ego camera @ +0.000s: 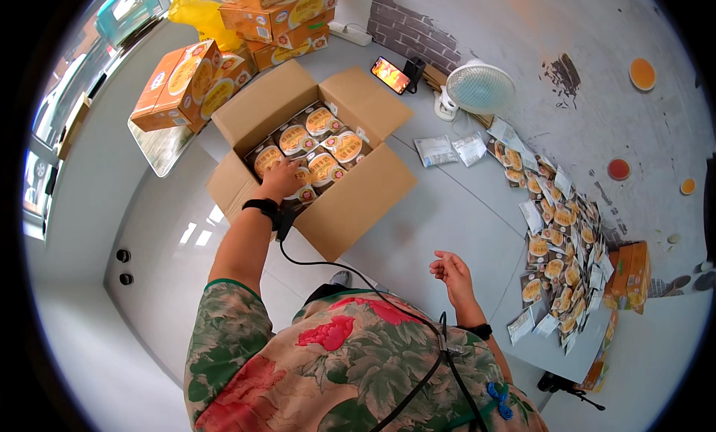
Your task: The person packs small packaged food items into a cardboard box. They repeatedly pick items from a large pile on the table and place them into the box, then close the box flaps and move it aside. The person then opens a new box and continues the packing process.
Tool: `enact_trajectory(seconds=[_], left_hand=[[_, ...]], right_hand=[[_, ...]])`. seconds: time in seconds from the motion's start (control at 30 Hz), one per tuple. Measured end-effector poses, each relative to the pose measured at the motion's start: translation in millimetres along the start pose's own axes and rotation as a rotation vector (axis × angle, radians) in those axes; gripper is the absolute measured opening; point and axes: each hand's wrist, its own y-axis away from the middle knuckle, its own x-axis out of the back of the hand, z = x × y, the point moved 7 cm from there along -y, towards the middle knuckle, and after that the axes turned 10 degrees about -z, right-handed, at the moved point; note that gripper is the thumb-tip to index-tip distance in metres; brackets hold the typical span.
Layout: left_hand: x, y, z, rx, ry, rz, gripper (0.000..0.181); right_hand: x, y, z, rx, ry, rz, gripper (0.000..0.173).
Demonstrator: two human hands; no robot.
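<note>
An open cardboard carton (358, 200) sits before me with its flaps folded outward. Inside, printed food packets (323, 169) lie face up in rows, dark with yellow ovals. My left hand (281, 179) reaches in over the near left side and touches the packets there, its fingertips between two of them. Whether it grips one is hidden. Over the grey tabletop (425, 208), right of the carton, my right hand (452, 272) hovers with nothing in it, fingers loosely bent. A large pile of similar packets (559, 258) spreads along the table's right side.
Orange printed boxes (187, 85) and a stack of boxes (279, 18) stand behind the carton. A lit phone (390, 75), a small fan (480, 88) and two loose packets (435, 151) lie along the back. A black cable (347, 266) runs from my left wrist across my front.
</note>
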Motion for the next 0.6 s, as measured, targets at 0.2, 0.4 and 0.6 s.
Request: enact_trajectory(seconds=[0.2, 0.4, 0.6], left_hand=[[-11, 2, -9, 0.214, -0.162, -0.030, 0.070], [-24, 4, 19, -0.250, -0.606, -0.139, 0.045], [-37, -10, -19, 0.065, -0.272, -0.182, 0.081]], right_hand=[[-7, 4, -3, 0.009, 0.020, 0.004, 0.033], [7, 0, 12, 0.048, -0.018, -0.029, 0.028], [10, -16, 12, 0.053, 0.001, -0.033, 0.029]])
